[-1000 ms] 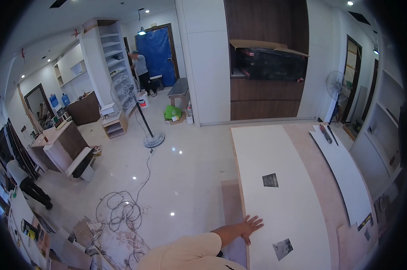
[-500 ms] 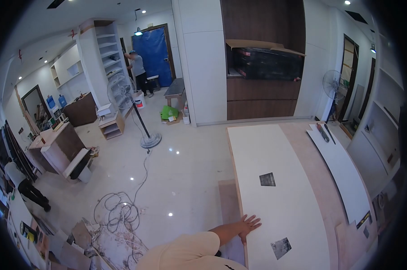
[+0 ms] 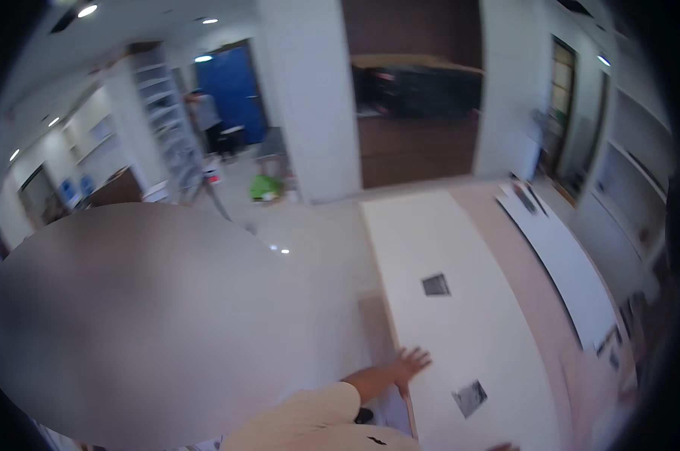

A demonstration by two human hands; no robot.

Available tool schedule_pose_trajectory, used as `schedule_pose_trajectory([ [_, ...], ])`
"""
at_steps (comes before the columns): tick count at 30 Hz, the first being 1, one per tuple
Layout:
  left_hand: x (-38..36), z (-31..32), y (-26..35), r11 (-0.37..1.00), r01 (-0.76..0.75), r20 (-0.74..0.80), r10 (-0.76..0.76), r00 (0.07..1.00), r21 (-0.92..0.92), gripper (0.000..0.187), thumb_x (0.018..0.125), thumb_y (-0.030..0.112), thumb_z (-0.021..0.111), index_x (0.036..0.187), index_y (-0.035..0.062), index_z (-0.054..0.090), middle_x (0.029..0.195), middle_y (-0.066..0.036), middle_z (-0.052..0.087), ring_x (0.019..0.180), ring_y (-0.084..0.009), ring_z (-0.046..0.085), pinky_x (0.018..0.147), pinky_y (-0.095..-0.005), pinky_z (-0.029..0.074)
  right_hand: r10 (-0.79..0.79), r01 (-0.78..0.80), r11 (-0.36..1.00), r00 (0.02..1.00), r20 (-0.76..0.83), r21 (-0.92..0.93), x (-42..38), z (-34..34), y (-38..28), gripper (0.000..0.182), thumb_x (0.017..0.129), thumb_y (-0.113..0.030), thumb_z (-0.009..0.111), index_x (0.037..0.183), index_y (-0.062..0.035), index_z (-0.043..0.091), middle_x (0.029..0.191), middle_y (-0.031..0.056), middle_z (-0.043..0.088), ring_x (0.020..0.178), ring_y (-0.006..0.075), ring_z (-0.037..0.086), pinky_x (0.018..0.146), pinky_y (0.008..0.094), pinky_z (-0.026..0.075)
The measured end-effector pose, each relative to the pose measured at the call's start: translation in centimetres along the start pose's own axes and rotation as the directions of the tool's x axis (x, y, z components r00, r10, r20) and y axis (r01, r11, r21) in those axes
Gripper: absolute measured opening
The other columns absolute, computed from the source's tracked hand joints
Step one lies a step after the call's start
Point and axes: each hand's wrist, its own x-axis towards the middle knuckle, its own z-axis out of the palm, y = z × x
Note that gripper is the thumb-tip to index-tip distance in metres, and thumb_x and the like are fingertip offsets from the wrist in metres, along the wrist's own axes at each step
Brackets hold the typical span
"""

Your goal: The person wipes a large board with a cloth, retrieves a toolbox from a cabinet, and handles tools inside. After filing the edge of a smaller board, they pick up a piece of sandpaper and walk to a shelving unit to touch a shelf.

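My left hand lies on the near left edge of a long white panel. Its fingers are spread over the top face, and it holds nothing. Two dark, roughly square patches show on the panel, one farther off and another nearer my left hand. Only a sliver of my right hand appears at the bottom edge, by the panel's near end; its fingers are mostly cut off. A pinkish board shows along the panel's right side.
A narrower white strip lies at the right, with dark tools at its far end. A large grey blur hides the floor at left. Farther back, a person stands near a blue-covered door. A green bag sits on the floor.
The view has shifted and blurred. A grey blur now covers the left side. Part of my right hand has come into view at the bottom. My left hand stays on the panel's edge.
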Motion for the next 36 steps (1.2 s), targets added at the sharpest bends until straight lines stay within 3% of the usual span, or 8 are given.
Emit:
schedule_pose_trajectory([
  [1,0.4,0.8,-0.1,0.999,-0.014,-0.007,0.014,1.000,-0.032,0.140,0.045,0.053,0.086,0.150,0.0142,0.003,0.157,-0.014,0.000,0.144,-0.0330,-0.004,0.109,-0.0633,0.001,0.236,-0.183,0.896,0.968,-0.084,0.405,1.1,3.2,-0.5,0.046,0.094,-0.038,0.045,0.126,-0.0045,0.051,0.127,0.0176,0.053,0.115,0.0326,0.050,0.092,0.0491,0.040],
  [3,0.2,0.1,-0.5,0.997,-0.038,0.069,0.042,0.997,-0.068,0.132,0.051,0.053,0.084,0.150,0.0140,0.006,0.156,-0.015,0.005,0.145,-0.0299,0.001,0.109,-0.0640,0.002,0.262,-0.281,0.891,0.960,0.101,0.358,1.0,5.4,-0.7,0.051,0.097,-0.037,0.041,0.135,-0.0026,0.042,0.139,0.0161,0.043,0.126,0.0316,0.042,0.104,0.0479,0.032],
  [4,1.5,2.0,-2.0,0.999,-0.042,0.041,0.043,0.998,-0.016,0.131,0.052,0.056,0.082,0.150,0.0129,0.007,0.156,-0.016,0.004,0.144,-0.0333,0.000,0.108,-0.0647,0.002,0.279,-0.285,0.860,0.957,0.076,0.424,0.3,6.4,-1.0,0.052,0.097,-0.037,0.041,0.137,-0.0042,0.041,0.143,0.0167,0.039,0.130,0.0327,0.037,0.108,0.0503,0.026],
  [6,0.0,-2.0,1.0,0.979,0.046,0.114,-0.070,0.991,0.200,0.138,0.051,0.067,0.078,0.150,0.0106,0.000,0.156,-0.017,-0.004,0.142,-0.0411,-0.009,0.108,-0.0646,0.003,0.279,-0.396,0.763,0.915,0.292,0.511,0.6,0.4,-0.9,0.055,0.094,-0.036,0.042,0.138,-0.0040,0.037,0.145,0.0200,0.033,0.136,0.0348,0.026,0.110,0.0537,0.018],
  [9,0.1,-2.7,2.8,0.972,0.063,0.171,-0.104,0.980,0.228,0.142,0.051,0.064,0.080,0.148,0.0061,-0.006,0.154,-0.020,-0.011,0.141,-0.0405,-0.014,0.109,-0.0622,-0.002,0.258,-0.368,0.727,0.929,0.267,0.579,0.7,-1.5,0.4,0.054,0.092,-0.035,0.044,0.137,-0.0072,0.040,0.147,0.0124,0.033,0.137,0.0303,0.025,0.112,0.0523,0.014],
  [11,0.6,-2.8,3.4,0.970,0.085,0.197,-0.131,0.972,0.226,0.145,0.051,0.062,0.081,0.147,0.0049,-0.010,0.154,-0.020,-0.014,0.140,-0.0397,-0.017,0.109,-0.0606,-0.004,0.345,-0.415,0.715,0.909,0.233,0.563,0.8,-2.1,0.0,0.052,0.091,-0.035,0.046,0.135,-0.0072,0.043,0.146,0.0104,0.034,0.138,0.0285,0.025,0.113,0.0503,0.014],
  [30,0.5,-1.5,2.5,0.977,0.109,0.173,-0.141,0.975,0.186,0.147,0.051,0.056,0.085,0.146,0.0042,-0.014,0.153,-0.021,-0.019,0.140,-0.0399,-0.019,0.109,-0.0606,-0.003,0.339,-0.437,0.667,0.899,0.276,0.604,0.1,-1.3,0.7,0.055,0.093,-0.037,0.043,0.138,-0.0052,0.039,0.148,0.0127,0.030,0.139,0.0312,0.021,0.113,0.0518,0.011],
  [36,0.3,-2.1,2.2,0.984,0.073,0.203,-0.105,0.974,0.161,0.147,0.050,0.066,0.080,0.146,0.0020,-0.011,0.153,-0.021,-0.017,0.139,-0.0410,-0.021,0.108,-0.0607,-0.007,0.297,-0.414,0.675,0.910,0.288,0.610,0.6,-4.0,0.8,0.056,0.093,-0.037,0.042,0.138,-0.0051,0.039,0.147,0.0116,0.030,0.139,0.0303,0.020,0.113,0.0514,0.011],
])
